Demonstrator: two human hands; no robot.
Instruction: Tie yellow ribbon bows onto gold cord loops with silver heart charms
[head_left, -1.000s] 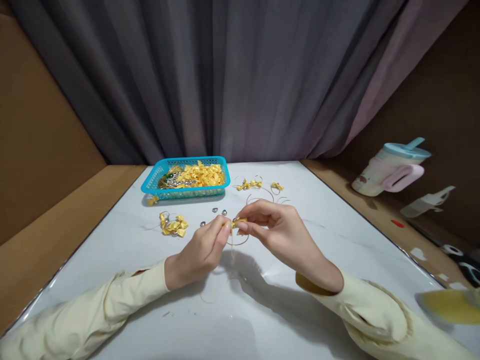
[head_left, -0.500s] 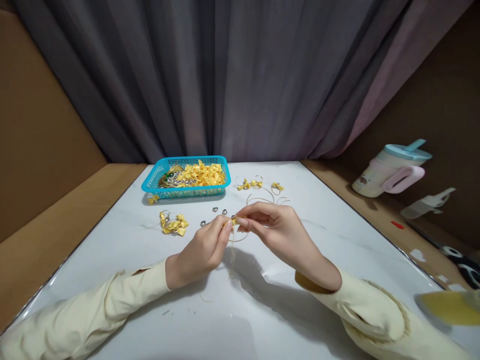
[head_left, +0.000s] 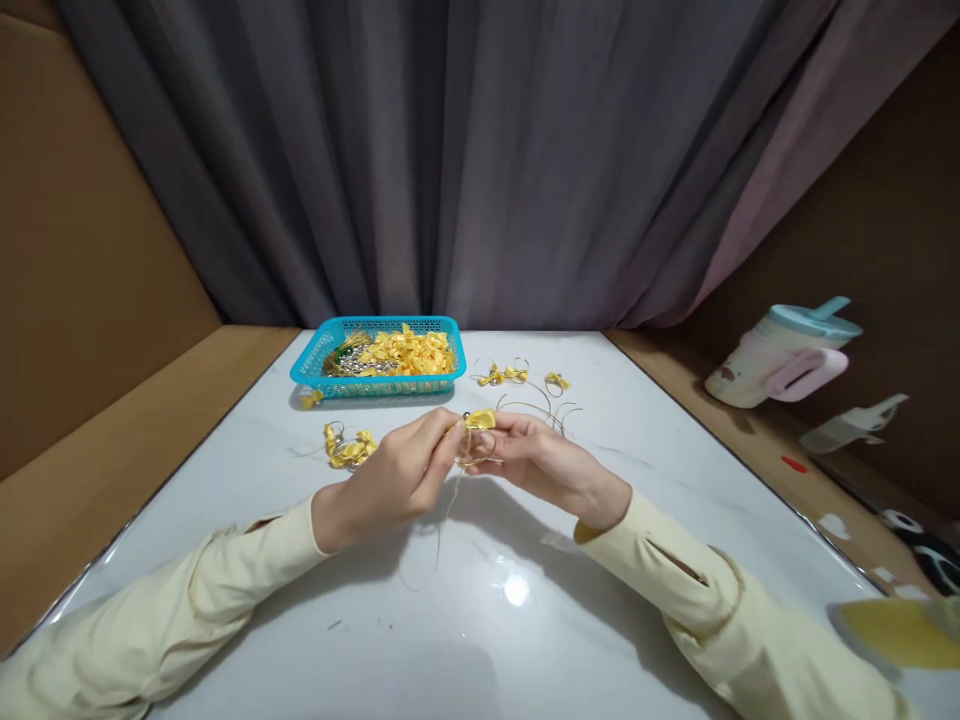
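At the near side of the table [head_left: 360,680], the surface is white and glossy. A thin cord [head_left: 448,505] hangs below the hands, its tail pointing toward the wearer.

Above it, the yellow bow [head_left: 482,419] is positioned between the two hands. Its visible part extends rightward from the left fingertips, long axis roughly side to side, across the line of the forearms. The left hand [head_left: 401,465] is the nearer of the two to the bow: thumb and forefinger are pinched together on its left end, beside a small dark bead [head_left: 466,415]. The right hand [head_left: 544,460] is partly curled, fingertips at the right end and just below; whether it grips the bow or the cord cannot be determined.

Beyond the left hand, a cluster of bows [head_left: 351,450] lies on the table. Farther back, at right, lie finished-looking loops [head_left: 502,375]; at left stands a blue basket [head_left: 379,382] containing more bows.
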